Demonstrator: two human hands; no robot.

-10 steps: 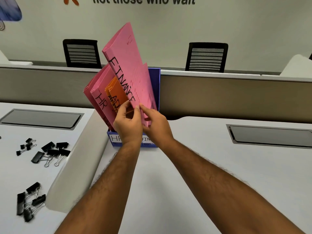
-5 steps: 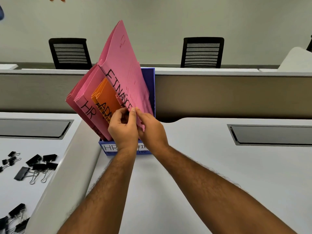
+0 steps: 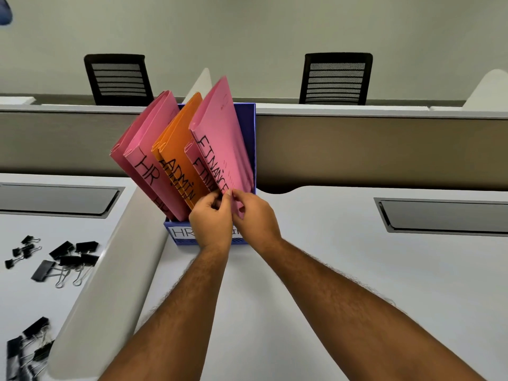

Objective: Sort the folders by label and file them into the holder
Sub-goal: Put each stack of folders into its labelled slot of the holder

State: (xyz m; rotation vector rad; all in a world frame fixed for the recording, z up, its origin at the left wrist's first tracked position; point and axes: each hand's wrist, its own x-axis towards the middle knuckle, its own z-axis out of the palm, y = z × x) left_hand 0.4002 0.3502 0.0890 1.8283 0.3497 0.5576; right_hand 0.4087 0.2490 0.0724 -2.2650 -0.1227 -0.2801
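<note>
A blue file holder (image 3: 248, 138) stands on the white desk, its front labels partly hidden by my hands. Leaning left inside it are two pink HR folders (image 3: 154, 149), orange ADMIN folders (image 3: 180, 149) and two pink FINANCE folders. The rightmost FINANCE folder (image 3: 222, 133) sits low in the holder's right slot. My left hand (image 3: 211, 221) pinches its lower front corner with curled fingers. My right hand (image 3: 254, 217) pinches the same lower edge from the right, fingertips meeting the left hand's.
Black binder clips (image 3: 63, 259) lie scattered at the left, more clips (image 3: 27, 350) at the bottom left. A grey curved divider (image 3: 104, 284) runs between the desks. A partition wall (image 3: 357, 149) stands behind the holder. Recessed cable trays (image 3: 445, 215) sit right and left.
The FINANCE folder has dropped from raised above the others down into the holder's right slot. Both hands followed it down, still pinching its lower edge. The camera view shifted slightly.
</note>
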